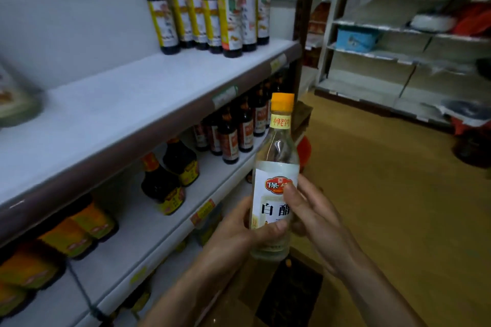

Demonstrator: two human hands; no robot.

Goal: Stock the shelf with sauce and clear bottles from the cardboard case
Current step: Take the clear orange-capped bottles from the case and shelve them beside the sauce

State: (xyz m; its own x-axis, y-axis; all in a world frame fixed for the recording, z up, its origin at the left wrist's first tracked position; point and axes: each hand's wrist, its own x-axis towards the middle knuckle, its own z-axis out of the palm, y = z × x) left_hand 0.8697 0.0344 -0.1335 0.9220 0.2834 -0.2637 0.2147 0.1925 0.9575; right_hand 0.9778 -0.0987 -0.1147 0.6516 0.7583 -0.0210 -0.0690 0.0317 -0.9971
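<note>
Together, left hand [240, 223] and right hand [312, 216] grip the upright clear bottle [276, 183], fingers curled round it, beside the shelf [111, 114] front edge.

The upper shelf board [111, 103] lies bare and open-fronted from a blurred packet [16, 106] at left to the dark sauce bottles [210, 8] standing at its right back. Beneath it, smaller sauce bottles [228, 135] crowd the lower shelf [148, 223].
</note>
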